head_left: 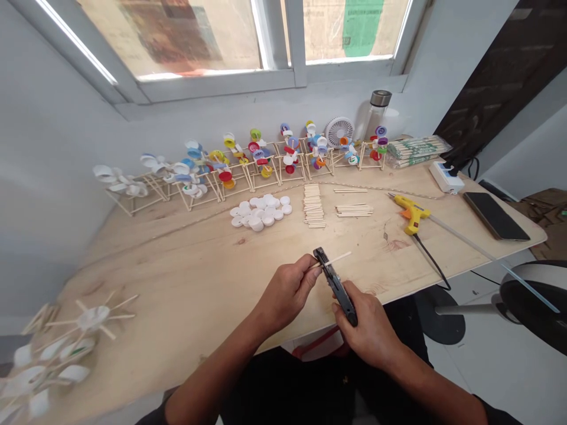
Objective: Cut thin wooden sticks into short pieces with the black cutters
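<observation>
The head-worn camera looks forward and down at the left hand (pixel 286 292) and right hand (pixel 367 330), facing a window (pixel 168 38).

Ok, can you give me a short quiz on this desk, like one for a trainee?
1. Which hand holds the black pliers: the left hand or the right hand?
2. True or false: the glue gun lies to the right of the white bottle caps.
3. What does the left hand hold?

Key: 1. The right hand. 2. True. 3. A wooden stick.
</observation>
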Motion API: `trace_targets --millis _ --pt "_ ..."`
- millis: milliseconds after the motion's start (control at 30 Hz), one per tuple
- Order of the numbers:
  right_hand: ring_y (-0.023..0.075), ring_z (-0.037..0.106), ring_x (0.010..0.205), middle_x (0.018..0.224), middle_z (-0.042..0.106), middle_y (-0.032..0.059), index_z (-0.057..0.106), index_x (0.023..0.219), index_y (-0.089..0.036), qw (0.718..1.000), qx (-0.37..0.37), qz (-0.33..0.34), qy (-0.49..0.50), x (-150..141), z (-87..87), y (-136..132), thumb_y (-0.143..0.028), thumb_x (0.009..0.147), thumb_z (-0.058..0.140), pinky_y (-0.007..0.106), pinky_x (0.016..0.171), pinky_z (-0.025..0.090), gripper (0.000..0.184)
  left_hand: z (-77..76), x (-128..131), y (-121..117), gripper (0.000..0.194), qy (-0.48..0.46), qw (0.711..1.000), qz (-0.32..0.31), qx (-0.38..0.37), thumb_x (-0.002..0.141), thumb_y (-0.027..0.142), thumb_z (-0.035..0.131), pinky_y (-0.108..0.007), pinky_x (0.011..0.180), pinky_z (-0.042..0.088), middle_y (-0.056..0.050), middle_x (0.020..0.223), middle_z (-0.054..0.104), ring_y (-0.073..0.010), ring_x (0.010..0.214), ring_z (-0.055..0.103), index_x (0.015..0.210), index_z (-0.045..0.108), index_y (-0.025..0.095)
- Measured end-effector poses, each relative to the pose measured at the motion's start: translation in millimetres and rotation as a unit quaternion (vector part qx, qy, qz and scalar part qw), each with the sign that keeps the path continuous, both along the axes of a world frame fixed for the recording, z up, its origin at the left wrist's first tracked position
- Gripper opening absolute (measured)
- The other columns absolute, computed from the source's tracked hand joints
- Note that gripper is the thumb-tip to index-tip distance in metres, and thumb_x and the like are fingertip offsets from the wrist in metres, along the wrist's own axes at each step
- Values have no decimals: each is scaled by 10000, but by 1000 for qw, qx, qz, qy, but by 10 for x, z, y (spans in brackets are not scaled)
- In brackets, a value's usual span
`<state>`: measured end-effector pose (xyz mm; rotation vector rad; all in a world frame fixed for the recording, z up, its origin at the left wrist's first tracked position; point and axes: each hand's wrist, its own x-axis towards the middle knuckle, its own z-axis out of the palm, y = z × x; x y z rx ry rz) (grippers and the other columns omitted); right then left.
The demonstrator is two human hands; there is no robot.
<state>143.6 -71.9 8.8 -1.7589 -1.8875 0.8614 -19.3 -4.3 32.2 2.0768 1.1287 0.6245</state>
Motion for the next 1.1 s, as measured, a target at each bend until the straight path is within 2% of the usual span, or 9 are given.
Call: trace_targets --millis 100,167,233,333,433,600,800,933,1100 --pt "173 580 642 700 619 13 513 832 -194 1000 -2 -3 8 5 4 -2 -194 767 471 250 604 372 77 -36 7 -32 170 17 998 8 53 883 254 339 -203 510 344 33 600 495 -99 511 465 786 462 185" --pt "174 584 649 709 624 15 519 852 -194 1000 -8 -6 16 5 5 -3 -189 766 472 252 613 380 98 -88 10 -53 136 37 992 18 121 879 230 357 -202 510 353 18 646 555 -105 532 507 881 483 180" --pt "176 586 654 716 628 14 520 863 -196 1000 -12 -7 24 -1 7 -6 -182 759 477 254 620 386 113 -154 12 -67 132 72 970 34 228 874 200 378 -205 499 344 5 655 578 -109 534 521 920 499 171" --pt "184 593 688 737 630 17 515 887 -200 999 -12 -6 32 -15 14 -14 -190 768 472 260 636 391 127 -235 11 -70 132 121 919 54 372 864 150 396 -224 459 296 12 570 531 -107 471 478 890 525 151" --pt "188 592 701 742 623 19 503 892 -199 1000 -5 -3 29 -23 26 -22 -202 777 465 261 635 387 121 -264 6 -69 152 130 903 50 407 859 133 390 -225 442 288 24 535 495 -99 438 449 926 527 140" --pt "172 562 626 685 591 4 470 828 -201 1000 4 2 -4 -15 56 -24 -200 777 457 251 583 355 52 -222 2 -106 179 89 940 32 328 884 175 356 -203 490 360 4 599 551 -104 501 504 977 507 152" --pt "175 545 624 679 571 1 455 833 -202 999 23 12 -38 4 79 -11 -194 768 454 248 562 330 65 -84 10 -144 164 -27 991 20 131 890 216 353 -195 505 365 21 605 509 -93 505 476 847 507 179" --pt "182 553 647 704 576 8 453 856 -200 998 29 21 -49 28 69 -17 -182 756 455 253 585 341 102 12 -5 -112 218 -87 996 8 -10 884 270 368 -191 498 335 40 571 407 -82 503 390 726 484 173" --pt "183 558 654 699 569 8 442 842 -202 998 25 28 -43 46 59 -19 -175 752 450 254 595 351 94 78 -33 -43 256 -150 978 -21 -143 864 327 402 -189 472 313 46 557 355 -77 500 331 709 511 156"
